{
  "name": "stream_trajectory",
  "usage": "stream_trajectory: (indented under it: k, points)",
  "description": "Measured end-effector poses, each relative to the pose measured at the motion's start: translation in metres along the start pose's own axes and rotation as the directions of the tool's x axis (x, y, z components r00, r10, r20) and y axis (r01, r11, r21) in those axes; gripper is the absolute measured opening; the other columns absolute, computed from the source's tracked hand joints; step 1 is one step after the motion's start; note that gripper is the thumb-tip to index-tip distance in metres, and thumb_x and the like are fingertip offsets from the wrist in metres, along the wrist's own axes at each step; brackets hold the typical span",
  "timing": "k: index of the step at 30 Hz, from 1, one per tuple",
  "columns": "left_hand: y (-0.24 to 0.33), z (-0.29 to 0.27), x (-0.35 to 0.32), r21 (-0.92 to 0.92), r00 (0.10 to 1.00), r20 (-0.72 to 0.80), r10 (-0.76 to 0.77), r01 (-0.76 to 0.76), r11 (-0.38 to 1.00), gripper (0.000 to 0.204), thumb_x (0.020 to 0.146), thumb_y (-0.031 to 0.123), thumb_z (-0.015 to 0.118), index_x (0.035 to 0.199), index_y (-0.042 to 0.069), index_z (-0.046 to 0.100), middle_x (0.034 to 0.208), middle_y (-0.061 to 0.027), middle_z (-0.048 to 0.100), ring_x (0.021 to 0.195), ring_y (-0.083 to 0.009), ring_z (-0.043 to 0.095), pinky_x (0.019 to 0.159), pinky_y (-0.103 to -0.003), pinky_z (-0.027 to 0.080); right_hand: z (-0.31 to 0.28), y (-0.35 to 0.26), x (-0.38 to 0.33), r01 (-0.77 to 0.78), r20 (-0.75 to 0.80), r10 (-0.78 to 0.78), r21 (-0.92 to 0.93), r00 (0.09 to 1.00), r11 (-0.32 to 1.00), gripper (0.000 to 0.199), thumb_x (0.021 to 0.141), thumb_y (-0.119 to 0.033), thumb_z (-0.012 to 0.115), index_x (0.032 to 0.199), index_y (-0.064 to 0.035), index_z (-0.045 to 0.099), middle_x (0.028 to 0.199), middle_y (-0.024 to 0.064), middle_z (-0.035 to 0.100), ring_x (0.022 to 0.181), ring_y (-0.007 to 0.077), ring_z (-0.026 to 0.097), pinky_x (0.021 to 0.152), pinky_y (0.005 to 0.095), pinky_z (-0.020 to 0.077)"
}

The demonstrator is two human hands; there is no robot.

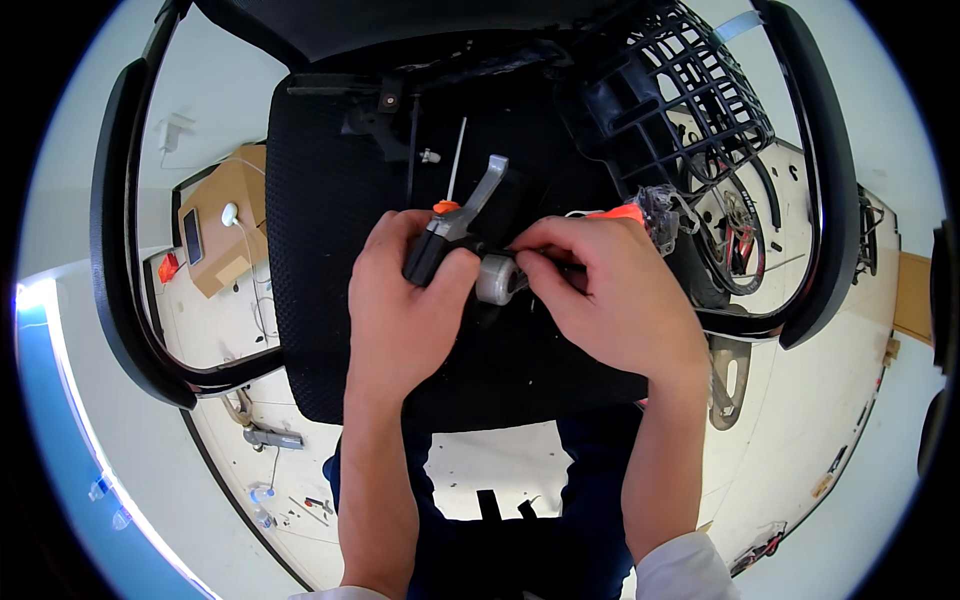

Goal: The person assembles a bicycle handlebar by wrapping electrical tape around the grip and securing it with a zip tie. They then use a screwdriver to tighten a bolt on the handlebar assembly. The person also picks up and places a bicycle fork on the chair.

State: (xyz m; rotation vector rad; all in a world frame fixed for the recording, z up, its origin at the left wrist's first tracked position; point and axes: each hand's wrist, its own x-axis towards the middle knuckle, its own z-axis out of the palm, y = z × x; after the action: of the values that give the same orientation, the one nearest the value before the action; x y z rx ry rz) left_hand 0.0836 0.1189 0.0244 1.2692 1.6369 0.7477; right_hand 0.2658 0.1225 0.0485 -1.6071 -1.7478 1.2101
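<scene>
My left hand [400, 310] is closed around the black body of a silver bicycle brake lever [484, 190], above the seat of a black chair. Beside its thumb is a short, pale grey, round part [496, 279]; whether it is joined to the lever I cannot tell. An orange-ended tool with a thin metal shaft [456, 165] points away from the lever; its rear is hidden behind the lever and hand. My right hand [610, 285] pinches at a small dark part just right of the lever, mostly covered by the fingers.
On the chair seat [320, 310] lie a black basket [690, 90], a black bracket [385, 115], a small silver fitting [429, 156] and a clear plastic wrapper [665, 215]. Armrests [125, 230] rise on both sides. A cardboard box [235, 225] and a bicycle wheel [735, 225] are beyond them.
</scene>
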Motion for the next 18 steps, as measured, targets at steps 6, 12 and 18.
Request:
stream_trajectory:
  k: [6, 12, 18]
  points:
    - [-0.002, -0.007, -0.006, 0.099, 0.997, 0.019, 0.069, -0.07, 0.993, 0.034, 0.076, 0.02, 0.066, 0.1, -0.005, 0.063, 0.087, -0.0114, 0.056, 0.079, -0.0262, 0.059, 0.071, -0.037, 0.047, -0.004, -0.001, 0.004, -0.104, 0.001, 0.107, 0.245, 0.994, 0.964, 0.013, 0.084, -0.009, 0.07, 0.085, 0.0035, 0.067, 0.062, 0.0007, 0.058, 0.055, 0.006, 0.049, 0.051, 0.0243, 0.0393]
    - [0.0, -0.008, -0.012, 0.138, 0.996, 0.039, 0.075, -0.08, 0.987, 0.032, 0.075, 0.021, 0.073, 0.096, 0.0, 0.063, 0.086, -0.0088, 0.054, 0.081, -0.0265, 0.056, 0.075, -0.039, 0.045, 0.021, 0.01, 0.013, -0.236, 0.117, 0.208, 0.34, 0.971, 0.911, 0.014, 0.082, -0.009, 0.074, 0.088, 0.0029, 0.072, 0.071, -0.0002, 0.063, 0.063, 0.0036, 0.052, 0.058, 0.0211, 0.0418]
    - [-0.001, -0.003, -0.016, 0.205, 0.988, 0.06, 0.142, -0.151, 0.967, 0.033, 0.072, 0.022, 0.076, 0.095, 0.001, 0.064, 0.085, -0.0071, 0.053, 0.074, -0.0236, 0.053, 0.076, -0.037, 0.041, 0.022, 0.022, 0.008, -0.313, 0.161, 0.268, 0.502, 0.95, 0.806, 0.011, 0.08, -0.001, 0.071, 0.091, 0.0015, 0.071, 0.082, 0.0031, 0.068, 0.073, 0.0058, 0.061, 0.066, 0.0203, 0.0466]
